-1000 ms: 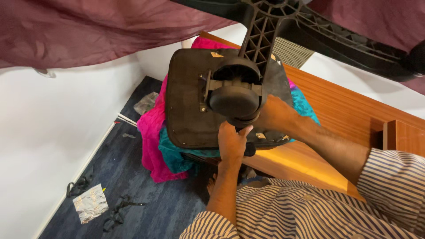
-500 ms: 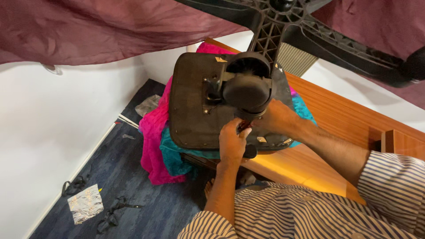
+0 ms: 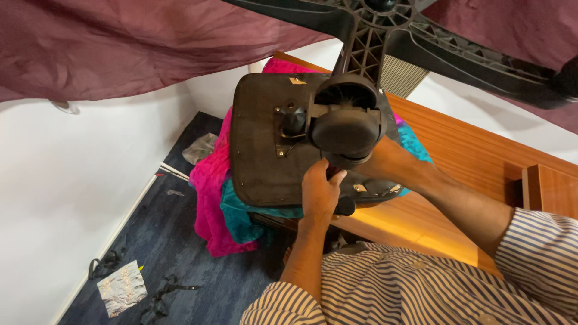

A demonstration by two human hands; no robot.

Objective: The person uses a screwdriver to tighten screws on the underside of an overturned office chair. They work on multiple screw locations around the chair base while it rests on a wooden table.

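Your left hand (image 3: 321,191) curls its fingers against the underside of the upturned chair seat (image 3: 265,144), just below the black caster (image 3: 346,129) at its 12 o'clock. Your right hand (image 3: 376,164) reaches in behind that caster from 3 o'clock; you cannot tell how its fingers are set. One seat, one caster near you, star base (image 3: 385,30) overhead. The seat rests on pink and teal cloth (image 3: 211,198) at the wooden tabletop (image 3: 469,144) edge, with blue floor (image 3: 150,241) open at 8 o'clock.
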